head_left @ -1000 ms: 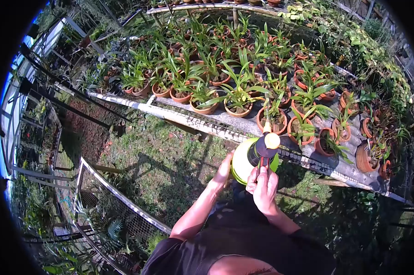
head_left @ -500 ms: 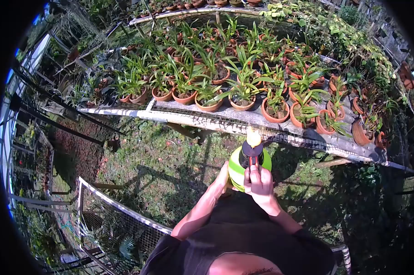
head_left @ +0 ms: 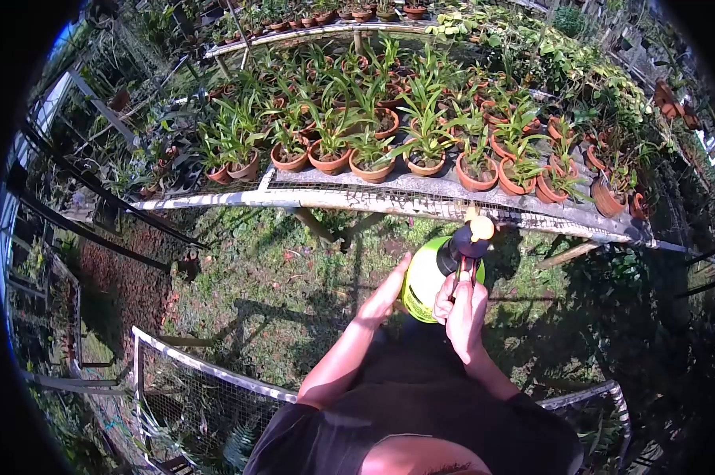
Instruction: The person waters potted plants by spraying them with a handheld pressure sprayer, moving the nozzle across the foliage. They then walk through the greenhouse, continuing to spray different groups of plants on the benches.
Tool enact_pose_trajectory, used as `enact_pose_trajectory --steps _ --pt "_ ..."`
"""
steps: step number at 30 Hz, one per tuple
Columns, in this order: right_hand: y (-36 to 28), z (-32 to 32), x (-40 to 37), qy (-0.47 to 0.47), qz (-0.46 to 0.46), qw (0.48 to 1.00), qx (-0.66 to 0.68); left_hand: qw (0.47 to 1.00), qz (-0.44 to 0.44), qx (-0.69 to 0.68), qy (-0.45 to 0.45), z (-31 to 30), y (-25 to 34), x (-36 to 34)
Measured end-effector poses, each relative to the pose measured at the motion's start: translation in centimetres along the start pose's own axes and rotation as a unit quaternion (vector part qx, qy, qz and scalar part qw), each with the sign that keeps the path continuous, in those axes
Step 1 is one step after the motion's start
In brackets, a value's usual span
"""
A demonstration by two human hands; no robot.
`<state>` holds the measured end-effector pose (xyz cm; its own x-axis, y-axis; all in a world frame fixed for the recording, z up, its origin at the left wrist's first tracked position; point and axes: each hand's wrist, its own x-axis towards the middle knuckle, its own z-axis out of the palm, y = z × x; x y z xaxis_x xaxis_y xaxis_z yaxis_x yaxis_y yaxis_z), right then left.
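Observation:
In the head view, a bright green spray bottle (head_left: 422,279) with a black top and a yellow nozzle (head_left: 481,228) is held in front of my body. It tilts to the right. My right hand (head_left: 463,310) is wrapped round its black handle, fingers at the trigger. Against the bottle's left side lies my left hand (head_left: 387,291), supporting it; part of its fingers is hidden behind the bottle. Beyond the nozzle, potted plants (head_left: 425,146) with long strap-like leaves stand in clay pots (head_left: 476,172) on a raised bench (head_left: 334,198).
The bench's pale front rail (head_left: 239,199) crosses ahead of me. A mesh-covered frame (head_left: 215,366) stands at lower left, with another pale rail (head_left: 583,393) at lower right. Grass (head_left: 294,273) covers the ground. Another shelf of pots (head_left: 318,22) stands farther back.
The spray bottle has swung from nearly straight ahead to a tilt toward the right, its nozzle moving right and slightly up. Both hands have moved with it, and the view has shifted slightly.

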<state>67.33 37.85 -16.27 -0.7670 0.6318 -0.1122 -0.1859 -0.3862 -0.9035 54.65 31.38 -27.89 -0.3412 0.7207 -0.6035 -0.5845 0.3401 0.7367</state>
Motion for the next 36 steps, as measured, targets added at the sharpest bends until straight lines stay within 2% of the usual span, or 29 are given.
enact_pose_trajectory --steps 1,4,5,8,9,11,13,17,24,25,29,36 --pt "0.4 0.5 -0.4 -0.017 -0.005 1.0 -0.015 0.997 0.035 -0.047 -0.044 -0.8 -1.5 0.5" --pt "1.1 2.0 -1.3 -0.046 0.025 0.997 -0.054 0.995 0.04 -0.083 -0.037 -2.2 -3.2 -0.5" --pt "1.4 2.4 -1.5 -0.062 0.024 0.996 -0.061 0.993 0.027 -0.118 -0.014 -2.4 -3.5 -1.3" --pt "1.9 3.4 -1.9 -0.097 0.034 0.992 -0.077 0.979 0.07 -0.188 0.038 -3.6 -4.6 -1.5" --pt "2.3 3.5 -1.9 -0.107 0.024 0.99 -0.092 0.985 0.031 -0.169 0.007 -5.1 -4.8 -1.3" --pt "2.6 3.8 -1.9 -0.113 0.021 0.988 -0.098 0.98 0.067 -0.184 0.03 -5.9 -5.9 -1.3" --pt "2.6 4.3 -1.8 -0.105 0.032 0.991 -0.082 0.974 0.108 -0.191 0.063 -5.3 -4.5 -2.7" --pt "2.3 5.0 -2.1 -0.09 0.004 0.995 -0.053 0.969 0.167 -0.165 0.074 -5.2 -4.0 -2.1" --pt "1.8 3.9 -2.0 -0.118 0.071 0.987 -0.08 0.987 0.069 -0.135 0.055 -3.9 -4.0 -4.5" --pt "2.0 3.9 -2.0 -0.123 0.075 0.985 -0.098 0.989 0.004 -0.14 0.053 -4.7 -5.5 -3.7" --pt "3.0 3.8 -1.8 -0.15 0.106 0.974 -0.133 0.984 -0.075 -0.16 0.026 -5.8 -8.0 -3.8" --pt "3.9 4.7 -1.4 -0.156 0.123 0.972 -0.126 0.985 -0.074 -0.152 0.023 -6.5 -7.8 -5.2"
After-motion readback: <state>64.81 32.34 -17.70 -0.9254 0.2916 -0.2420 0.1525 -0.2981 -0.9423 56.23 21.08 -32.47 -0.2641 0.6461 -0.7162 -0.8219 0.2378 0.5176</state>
